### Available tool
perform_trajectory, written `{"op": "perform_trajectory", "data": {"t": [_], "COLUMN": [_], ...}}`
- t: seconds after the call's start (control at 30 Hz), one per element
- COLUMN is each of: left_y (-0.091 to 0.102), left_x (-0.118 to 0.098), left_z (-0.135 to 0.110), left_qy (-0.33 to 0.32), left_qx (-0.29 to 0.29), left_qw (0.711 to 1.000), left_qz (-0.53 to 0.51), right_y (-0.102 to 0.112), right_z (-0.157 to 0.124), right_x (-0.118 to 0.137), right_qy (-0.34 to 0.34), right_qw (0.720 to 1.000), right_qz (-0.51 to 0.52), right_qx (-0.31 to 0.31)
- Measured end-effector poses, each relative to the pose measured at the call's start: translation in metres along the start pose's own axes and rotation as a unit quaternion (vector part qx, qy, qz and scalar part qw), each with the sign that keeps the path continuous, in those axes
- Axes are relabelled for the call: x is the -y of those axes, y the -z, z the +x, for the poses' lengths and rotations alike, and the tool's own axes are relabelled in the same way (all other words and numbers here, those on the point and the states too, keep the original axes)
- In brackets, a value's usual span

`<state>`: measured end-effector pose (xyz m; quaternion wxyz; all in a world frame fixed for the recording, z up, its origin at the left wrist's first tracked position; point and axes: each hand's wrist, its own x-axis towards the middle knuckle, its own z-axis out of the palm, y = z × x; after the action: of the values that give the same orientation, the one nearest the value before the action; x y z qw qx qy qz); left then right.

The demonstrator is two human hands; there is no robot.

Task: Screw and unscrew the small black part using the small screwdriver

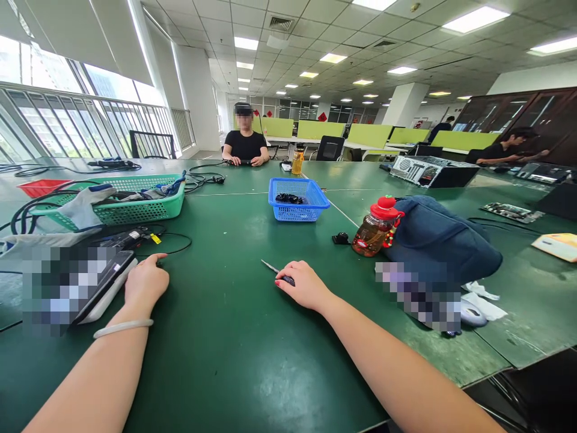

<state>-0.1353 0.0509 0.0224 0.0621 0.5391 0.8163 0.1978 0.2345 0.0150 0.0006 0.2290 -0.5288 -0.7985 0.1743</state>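
My right hand (304,285) rests on the green table, closed around the dark handle of a screwdriver (270,266). The thin metal shaft points forward and to the left, lying low over the tabletop. On the left, my left hand (146,279) lies beside a tablet-like device (106,287) whose screen is blurred out. One finger stretches to the right with nothing visible in the hand, while the other fingers are partly hidden. A pale bracelet (124,328) circles my left wrist. Ahead stands a blue basket (299,212) containing small dark pieces (288,198).
A green basket (169,209) with gloves and cables stands at left. To the right are a red-lidded bottle (373,228), a dark blue bag (444,237) and a computer case (430,171). Across the table sits a person (246,144); an amber bottle (297,161) stands nearby.
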Motion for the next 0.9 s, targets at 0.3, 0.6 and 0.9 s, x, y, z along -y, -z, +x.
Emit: {"op": "perform_trajectory", "data": {"t": [0.3, 0.6, 0.9], "left_y": [-0.0044, -0.0052, -0.0018], "left_x": [-0.0008, -0.0012, -0.0025], "left_z": [-0.0032, -0.0013, -0.0028], "left_qy": [-0.023, -0.041, -0.042], "left_qx": [-0.027, -0.045, -0.025], "left_qw": [0.998, 0.994, 0.993], "left_qz": [0.048, 0.092, 0.112], "right_y": [0.0019, 0.0021, 0.0052], "right_z": [-0.0007, -0.0007, -0.0028], "right_x": [0.0011, 0.0008, 0.0028], "right_qy": [-0.007, -0.003, -0.015], "right_qw": [1.0, 1.0, 1.0], "right_qz": [0.006, 0.011, 0.017], "right_qx": [0.003, 0.001, 0.012]}}
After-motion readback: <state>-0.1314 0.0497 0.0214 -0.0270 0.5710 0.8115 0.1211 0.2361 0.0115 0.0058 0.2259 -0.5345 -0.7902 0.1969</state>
